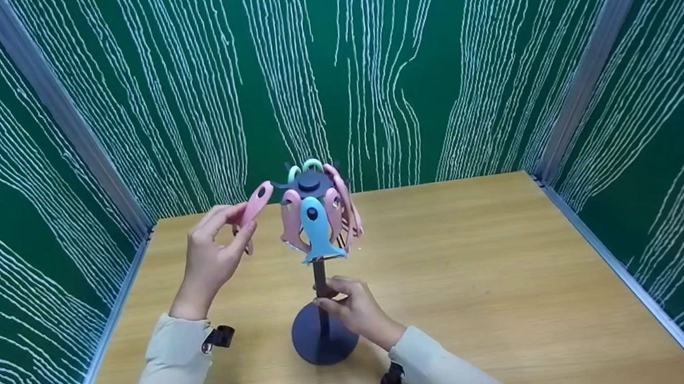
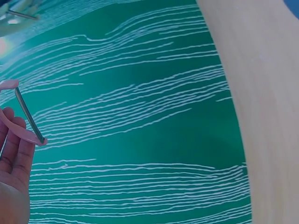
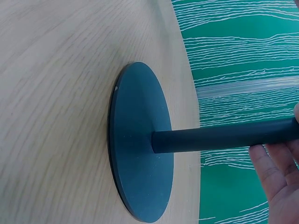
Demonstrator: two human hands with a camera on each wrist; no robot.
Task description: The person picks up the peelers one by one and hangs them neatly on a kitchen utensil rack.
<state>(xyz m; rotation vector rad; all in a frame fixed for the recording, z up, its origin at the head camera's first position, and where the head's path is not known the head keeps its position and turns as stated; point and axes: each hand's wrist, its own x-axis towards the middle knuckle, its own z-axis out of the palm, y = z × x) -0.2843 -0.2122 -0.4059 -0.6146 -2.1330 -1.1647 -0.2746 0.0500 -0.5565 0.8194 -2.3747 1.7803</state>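
Note:
In the head view my left hand (image 1: 211, 250) pinches a pink fish-shaped peeler (image 1: 258, 201) by its lower part, tilted, its holed end right at a hook tip on the left of a dark stand (image 1: 325, 345). The left wrist view shows the metal blade (image 2: 30, 116) spanning the peeler's two prongs. My right hand (image 1: 357, 310) grips the stand's upright pole (image 3: 219, 137) a little above the round base. A blue fish-shaped peeler (image 1: 317, 229) hangs at the front of the stand, between pink ones (image 1: 291, 217). A green one (image 1: 312, 164) shows at the back, mostly hidden.
The stand is on a wooden table (image 1: 485, 285). Green panels (image 1: 368, 75) with white wavy lines and metal corner posts (image 1: 595, 63) enclose the table at the back and sides. Each wrist wears a small black camera mount (image 1: 222, 336).

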